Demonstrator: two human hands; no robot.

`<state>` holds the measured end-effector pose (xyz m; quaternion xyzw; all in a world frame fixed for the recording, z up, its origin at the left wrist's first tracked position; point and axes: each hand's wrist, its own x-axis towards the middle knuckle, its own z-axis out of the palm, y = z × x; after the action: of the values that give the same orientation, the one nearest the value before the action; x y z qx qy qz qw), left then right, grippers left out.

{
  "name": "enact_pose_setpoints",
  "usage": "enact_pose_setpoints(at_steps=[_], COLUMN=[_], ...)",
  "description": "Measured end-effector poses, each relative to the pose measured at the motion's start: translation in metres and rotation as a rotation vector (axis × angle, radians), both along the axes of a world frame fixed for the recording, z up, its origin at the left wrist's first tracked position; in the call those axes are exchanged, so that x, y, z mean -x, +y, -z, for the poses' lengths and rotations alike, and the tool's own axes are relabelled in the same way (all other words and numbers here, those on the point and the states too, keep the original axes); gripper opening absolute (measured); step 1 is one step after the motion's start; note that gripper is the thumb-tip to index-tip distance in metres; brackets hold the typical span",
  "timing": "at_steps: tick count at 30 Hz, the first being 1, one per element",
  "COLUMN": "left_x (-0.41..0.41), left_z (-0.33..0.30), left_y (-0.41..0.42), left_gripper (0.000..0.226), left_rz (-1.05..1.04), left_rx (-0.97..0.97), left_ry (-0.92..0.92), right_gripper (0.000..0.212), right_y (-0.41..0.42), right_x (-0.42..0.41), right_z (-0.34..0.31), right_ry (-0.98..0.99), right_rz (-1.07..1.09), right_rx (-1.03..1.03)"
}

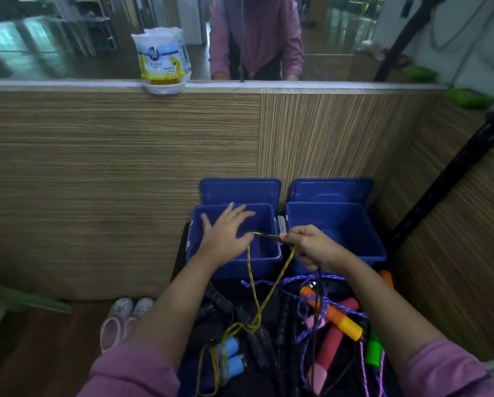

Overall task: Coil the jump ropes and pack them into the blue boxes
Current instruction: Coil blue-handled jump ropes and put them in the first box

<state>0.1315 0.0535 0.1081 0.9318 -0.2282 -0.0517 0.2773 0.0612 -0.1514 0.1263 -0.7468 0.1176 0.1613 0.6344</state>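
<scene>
Two open blue boxes stand side by side against the wooden wall, the left box point(234, 265) and the right box point(354, 224), each with its lid upright behind it. My left hand point(225, 233) hovers over the left box with fingers spread, the yellow-green braided rope point(271, 290) running past its palm. My right hand point(314, 247) grips this rope between the boxes, along with a thin black cord. The rope hangs down to its blue handles point(231, 356) in the pile below.
A tangle of jump ropes lies below: black handles point(220, 302), an orange-yellow handle point(334, 316), red handles point(328, 351), a green handle point(373, 351), purple rope point(305, 282). Pink shoes point(125, 319) sit on the floor left. An air freshener point(162, 58) stands on the ledge.
</scene>
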Motion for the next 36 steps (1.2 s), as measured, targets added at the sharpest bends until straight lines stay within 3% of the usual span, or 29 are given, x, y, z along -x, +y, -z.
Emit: enact_pose_setpoints(at_steps=[3, 6, 11, 14, 19, 26, 32, 36], left_x=[0.008, 0.014, 0.016, 0.012, 0.009, -0.008, -0.006, -0.007], left_z=[-0.012, -0.008, -0.002, -0.012, -0.025, -0.018, 0.010, 0.010], left_y=[-0.019, -0.025, -0.024, -0.019, -0.013, 0.015, 0.031, 0.037], left_gripper=[0.035, 0.025, 0.023, 0.027, 0.013, 0.012, 0.015, 0.015], left_rz=[0.229, 0.315, 0.206, 0.154, 0.017, -0.331, -0.469, -0.505], left_rx=[0.183, 0.219, 0.244, 0.238, 0.269, 0.247, 0.232, 0.255], left_ry=[-0.035, -0.107, -0.299, -0.360, -0.427, -0.350, -0.213, -0.216], right_gripper=[0.037, 0.036, 0.035, 0.035, 0.035, 0.031, 0.037, 0.034], right_y=[0.001, -0.001, 0.002, 0.005, 0.005, -0.008, 0.003, 0.017], right_x=[-0.001, -0.005, -0.006, -0.006, -0.002, 0.023, 0.019, 0.014], right_z=[-0.008, -0.020, -0.028, -0.029, -0.025, 0.009, -0.007, -0.033], right_ry=[-0.029, -0.057, -0.081, -0.089, -0.095, 0.027, 0.031, -0.055], right_rz=[-0.019, -0.038, -0.028, -0.017, -0.008, -0.006, 0.001, -0.034], right_rx=[0.055, 0.123, 0.214, 0.170, 0.093, -0.027, -0.138, 0.048])
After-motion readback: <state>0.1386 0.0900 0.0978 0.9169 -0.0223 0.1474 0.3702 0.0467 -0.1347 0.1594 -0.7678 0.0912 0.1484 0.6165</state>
